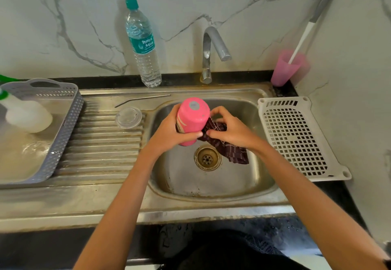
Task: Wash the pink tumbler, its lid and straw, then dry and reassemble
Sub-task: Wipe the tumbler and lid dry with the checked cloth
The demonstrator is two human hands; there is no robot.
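Note:
I hold the pink tumbler (pixel 191 117) over the sink basin (pixel 213 183), its base turned up and away from me. My left hand (pixel 169 134) grips its side. My right hand (pixel 230 130) pinches a dark checked cloth (pixel 230 149) against the tumbler's right side; the cloth's loose end hangs down over the basin. The clear round lid (pixel 128 117) lies flat on the ribbed drainboard (pixel 101 149). Just behind it the thin metal straw (pixel 141 99) lies along the drainboard's back edge.
A grey perforated basket (pixel 63 126) with a white bottle (pixel 27 115) sits at left. A water bottle (pixel 142 45) and the tap (pixel 211 49) stand behind the sink. A pink cup (pixel 285 69) with a white-handled tool is at back right, a white plastic grid tray (pixel 296 138) beside the basin.

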